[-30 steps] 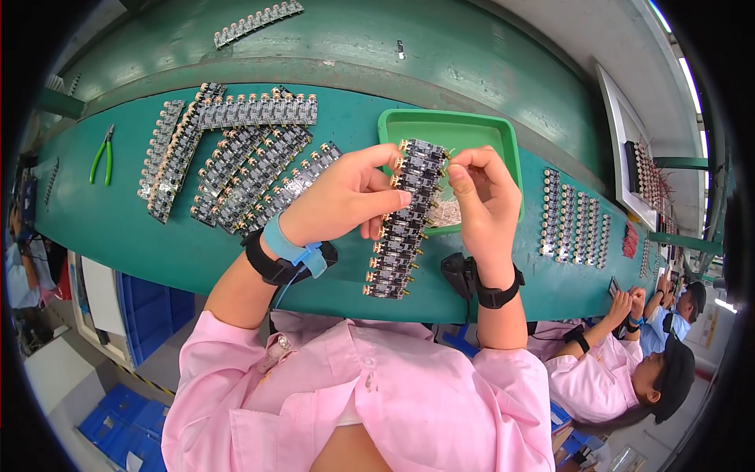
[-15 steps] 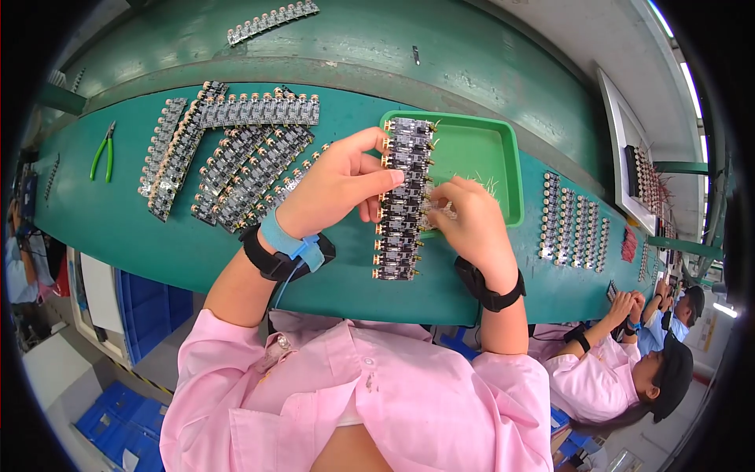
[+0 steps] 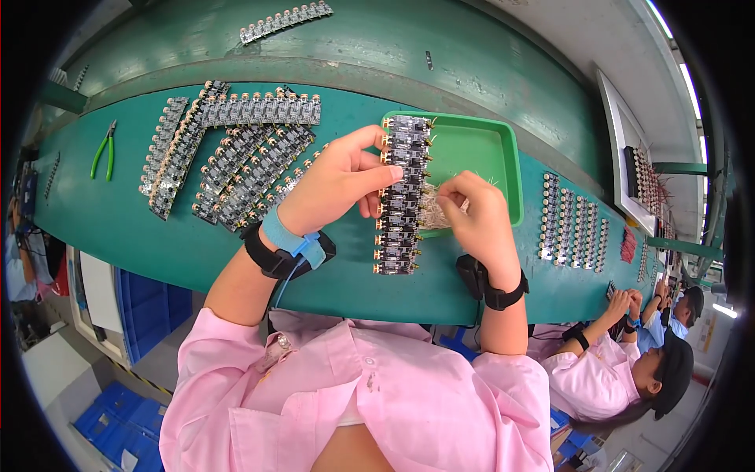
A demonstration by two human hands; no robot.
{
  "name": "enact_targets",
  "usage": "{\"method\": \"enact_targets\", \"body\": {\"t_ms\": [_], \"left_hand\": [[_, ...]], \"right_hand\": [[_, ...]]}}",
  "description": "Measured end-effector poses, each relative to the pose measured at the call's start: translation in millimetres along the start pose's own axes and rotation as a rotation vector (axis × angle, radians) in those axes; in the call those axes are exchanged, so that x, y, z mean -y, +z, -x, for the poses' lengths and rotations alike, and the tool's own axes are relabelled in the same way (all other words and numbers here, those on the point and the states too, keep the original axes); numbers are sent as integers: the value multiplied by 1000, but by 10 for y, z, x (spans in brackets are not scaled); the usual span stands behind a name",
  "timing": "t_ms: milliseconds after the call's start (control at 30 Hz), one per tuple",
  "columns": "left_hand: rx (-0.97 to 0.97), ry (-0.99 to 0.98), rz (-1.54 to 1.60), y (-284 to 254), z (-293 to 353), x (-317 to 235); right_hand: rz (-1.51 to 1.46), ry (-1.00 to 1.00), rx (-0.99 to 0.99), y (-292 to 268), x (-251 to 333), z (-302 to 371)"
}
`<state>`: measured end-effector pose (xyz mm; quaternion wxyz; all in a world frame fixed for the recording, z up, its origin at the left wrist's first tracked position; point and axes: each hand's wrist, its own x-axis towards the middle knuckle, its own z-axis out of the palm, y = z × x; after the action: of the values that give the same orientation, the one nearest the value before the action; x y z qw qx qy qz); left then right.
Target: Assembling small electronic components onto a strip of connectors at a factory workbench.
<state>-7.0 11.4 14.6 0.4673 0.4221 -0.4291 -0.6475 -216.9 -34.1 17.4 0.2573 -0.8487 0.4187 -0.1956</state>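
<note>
A long panel of joined black-and-silver circuit boards (image 3: pixel 404 208) stands lengthwise in front of me, with round copper-coloured parts down its left edge and small brass-coloured pieces along its right edge. My left hand (image 3: pixel 340 182) grips it by the left side, thumb on top. To the right, my right hand (image 3: pixel 480 211) hovers over a green tray (image 3: pixel 515 177), thumb and forefinger pressed together. Whatever is between those fingertips is too small to make out. Beside them in the tray lies a heap of thin pale wire-like pieces (image 3: pixel 430 214), partly hidden by the panel.
More circuit board panels (image 3: pixel 255 161) lie piled on the left of the green table. Green-handled pliers (image 3: pixel 104 151) rest farther left. Several panels (image 3: pixel 572 222) stand in rows at right, near a co-worker (image 3: pixel 609 370). Another panel (image 3: pixel 286 21) lies on the far ledge.
My right hand has drawn away from the panel's right edge, slightly right and up, baring the pale pieces. The panel's lower end has shifted up a little; my left hand keeps its hold.
</note>
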Motion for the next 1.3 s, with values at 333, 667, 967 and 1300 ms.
{"method": "enact_targets", "body": {"t_ms": [333,667,967,1300], "left_hand": [[3,-18,-6,24,-8,18],[1,-15,-7,59,6,8],[13,-18,-9,60,14,2],[22,-23,-15,68,13,-5]], "right_hand": [[-198,20,-139,-132,105,-22],[-83,-218,-295,-126,306,-68],[18,-275,-328,-94,319,-121],[111,-305,-301,-98,321,-119]]}}
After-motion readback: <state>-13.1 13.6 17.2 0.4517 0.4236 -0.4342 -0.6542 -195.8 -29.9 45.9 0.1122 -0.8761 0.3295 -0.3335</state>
